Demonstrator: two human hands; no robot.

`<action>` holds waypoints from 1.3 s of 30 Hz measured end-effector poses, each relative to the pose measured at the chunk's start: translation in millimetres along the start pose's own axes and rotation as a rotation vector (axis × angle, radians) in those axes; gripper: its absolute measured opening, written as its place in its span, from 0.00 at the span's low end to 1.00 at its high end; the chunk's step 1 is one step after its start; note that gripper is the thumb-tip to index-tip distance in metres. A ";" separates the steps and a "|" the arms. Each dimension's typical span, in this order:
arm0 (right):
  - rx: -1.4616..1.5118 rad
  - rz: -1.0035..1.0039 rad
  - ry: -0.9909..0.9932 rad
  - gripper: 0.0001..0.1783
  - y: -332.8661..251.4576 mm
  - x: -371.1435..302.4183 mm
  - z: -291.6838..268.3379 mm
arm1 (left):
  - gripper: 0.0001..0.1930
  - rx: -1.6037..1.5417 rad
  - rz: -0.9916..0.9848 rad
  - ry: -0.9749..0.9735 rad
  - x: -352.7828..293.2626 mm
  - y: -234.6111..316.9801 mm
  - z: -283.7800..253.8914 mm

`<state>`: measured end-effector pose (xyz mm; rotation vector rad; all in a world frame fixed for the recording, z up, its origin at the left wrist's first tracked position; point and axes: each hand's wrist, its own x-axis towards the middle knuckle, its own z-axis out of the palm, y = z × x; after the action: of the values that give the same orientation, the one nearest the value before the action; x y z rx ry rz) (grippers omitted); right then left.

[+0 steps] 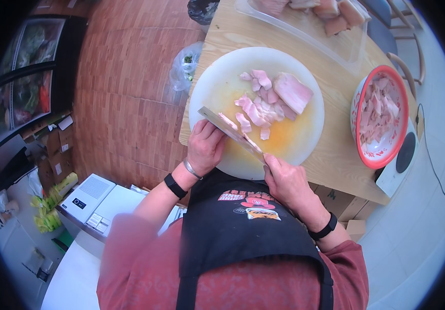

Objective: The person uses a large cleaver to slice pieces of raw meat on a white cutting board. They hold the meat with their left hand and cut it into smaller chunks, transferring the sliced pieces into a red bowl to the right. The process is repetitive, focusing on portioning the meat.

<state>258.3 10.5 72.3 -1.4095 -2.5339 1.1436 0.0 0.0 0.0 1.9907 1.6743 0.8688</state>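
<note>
While the apron (253, 232) fills the lower middle of the frame, black with a cartoon print, the two hands work just above it, each wrist ringed by a black band (323, 226). Slightly right of centre, the right hand (286, 178) is closed firmly round the handle of a knife (233, 133), whose blade slants toward the upper left. Left of centre, the left hand (205, 144), with a silver bangle (192, 170) at its wrist, has its fingers curled close behind the blade; their tips are partly hidden, so I cannot tell whether they pinch anything. Under the blade lies a round white board (207, 93), stained yellow in its middle. Narrow strips of meat (256, 111) lie along the blade's upper side, and more cut pieces are heaped beyond them, near the centre of the frame; a larger slab (292, 93) rests at their upper right. All this stands on a wooden table (336, 170). Toward the right edge, a red-rimmed bowl (405, 129) holds many cut pieces. At the top right, a clear tray (354, 64) carries thick chunks (331, 15). Left of the table, a clear bag (183, 77) sits over the brown floor (129, 77), and at the far upper left a dark-framed cabinet (67, 46) shows produce behind glass.
</note>
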 end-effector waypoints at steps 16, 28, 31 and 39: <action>0.144 0.074 0.045 0.13 0.4 70.7 38.7 | 0.10 -0.060 -0.060 0.012 -1.0 8.4 3.3; 0.003 -0.012 0.032 0.11 -1.4 -2.0 1.1 | 0.11 -0.046 -0.041 0.033 -3.5 4.7 2.1; -0.001 0.004 -0.006 0.11 -2.9 -2.4 -3.4 | 0.11 -0.042 -0.037 0.024 -2.2 4.5 1.0; 0.008 0.040 -0.059 0.11 -11.9 31.5 17.6 | 0.14 -0.052 -0.090 -0.018 -1.7 5.7 -2.1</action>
<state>224.9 19.9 56.9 -1.4519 -2.5486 1.2179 2.6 -3.0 4.9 1.8691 1.6997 0.8511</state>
